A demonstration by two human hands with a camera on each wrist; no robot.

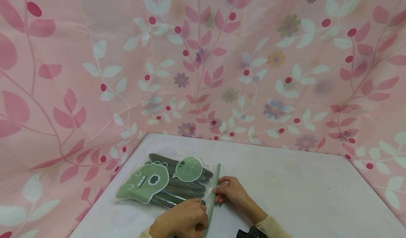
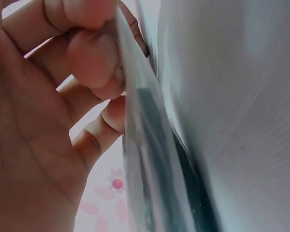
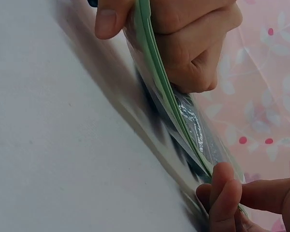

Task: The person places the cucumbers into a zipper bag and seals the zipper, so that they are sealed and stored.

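Note:
A clear zip bag [image 1: 187, 187], printed with a green one-eyed cartoon monster and a green speech bubble, lies on the table, holding several long dark green, cucumber-like things [image 1: 177, 181]. Its green zip edge [image 1: 217, 178] faces right. With curled fingers my left hand [image 1: 184, 218] grips the near part of that edge; the left wrist view shows the plastic [image 2: 150, 130] between its fingertips. Farther along the edge, my right hand [image 1: 233, 192] pinches the strip between thumb and fingers. In the right wrist view the zip edge [image 3: 166, 87] runs taut between both hands, raised off the tabletop.
The white table [image 1: 285, 188] extends to the right of the bag. A pink curtain with leaves and flowers [image 1: 203, 61] hangs behind and beside it. A black device [image 1: 252, 232] is strapped at my right wrist, by the beige sleeve [image 1: 272, 227].

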